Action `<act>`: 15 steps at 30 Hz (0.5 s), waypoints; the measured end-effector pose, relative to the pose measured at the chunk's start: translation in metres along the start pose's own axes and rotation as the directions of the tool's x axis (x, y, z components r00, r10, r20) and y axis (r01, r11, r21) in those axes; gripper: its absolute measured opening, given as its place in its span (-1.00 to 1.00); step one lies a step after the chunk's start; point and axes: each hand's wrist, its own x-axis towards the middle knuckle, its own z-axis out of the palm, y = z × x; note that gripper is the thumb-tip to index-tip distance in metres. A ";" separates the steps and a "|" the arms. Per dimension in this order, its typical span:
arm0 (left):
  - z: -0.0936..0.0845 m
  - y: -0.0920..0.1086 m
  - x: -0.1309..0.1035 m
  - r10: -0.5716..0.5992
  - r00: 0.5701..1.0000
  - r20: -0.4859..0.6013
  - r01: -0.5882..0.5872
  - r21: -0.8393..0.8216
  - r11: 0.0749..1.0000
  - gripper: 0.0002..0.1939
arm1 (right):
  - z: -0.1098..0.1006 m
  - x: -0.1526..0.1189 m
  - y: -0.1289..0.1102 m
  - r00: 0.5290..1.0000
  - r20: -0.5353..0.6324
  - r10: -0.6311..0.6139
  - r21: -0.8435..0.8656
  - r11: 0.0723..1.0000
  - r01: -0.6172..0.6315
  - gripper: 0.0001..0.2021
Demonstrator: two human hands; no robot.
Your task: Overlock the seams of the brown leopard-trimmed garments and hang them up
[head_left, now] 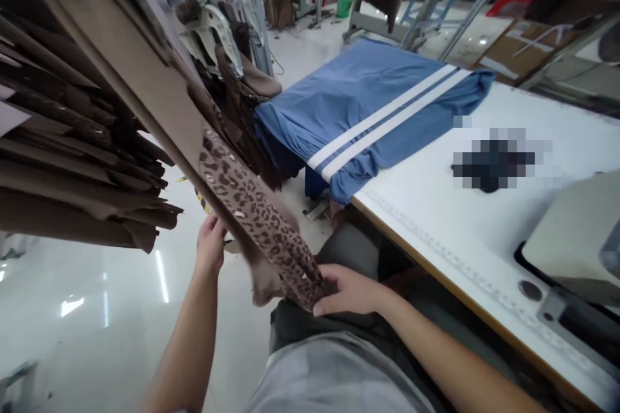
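A long brown garment with a leopard-print panel [256, 206] hangs slantwise from the upper left down to my lap. My right hand [346, 290] grips its lower end, thumb on the print and fingers behind the edge. My left hand [212, 242] is at the garment's left edge, partly behind the cloth, with its fingers curled; what they hold is hidden. More brown pieces [72, 168] hang in a thick row at the left.
Blue fabric with two white stripes [378, 110] lies over the far end of the white table [436, 226]. A sewing machine [576, 239] stands at the right. Metal rack posts, hangers [217, 29] and a cardboard box [526, 48] are farther back.
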 end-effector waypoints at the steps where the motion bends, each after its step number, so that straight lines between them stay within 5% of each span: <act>1: 0.012 0.002 0.018 0.008 0.999 -0.044 -0.009 -0.019 1.000 -0.66 | -0.011 -0.007 0.003 0.997 -0.051 0.057 -0.021 0.998 -0.058 -0.57; 4: 0.040 0.018 0.083 0.066 0.979 -0.190 -0.074 -0.034 0.997 -0.70 | -0.034 -0.001 0.020 0.936 -0.331 0.123 -0.102 0.981 -0.165 -0.66; 7: 0.051 0.031 0.118 0.094 0.984 -0.153 -0.098 -0.018 0.995 -0.76 | -0.041 0.017 0.042 0.833 -0.551 0.048 -0.113 0.985 -0.132 -0.67; 10: 0.045 0.029 0.101 0.095 0.991 -0.096 -0.097 -0.007 0.995 -0.72 | -0.038 0.023 0.057 0.759 -0.651 -0.008 -0.075 0.996 -0.054 -0.60; 15: 0.021 0.017 0.057 0.127 0.978 -0.167 -0.136 -0.044 0.990 -0.73 | -0.038 0.026 0.072 0.749 -0.663 0.003 0.032 0.999 0.024 -0.46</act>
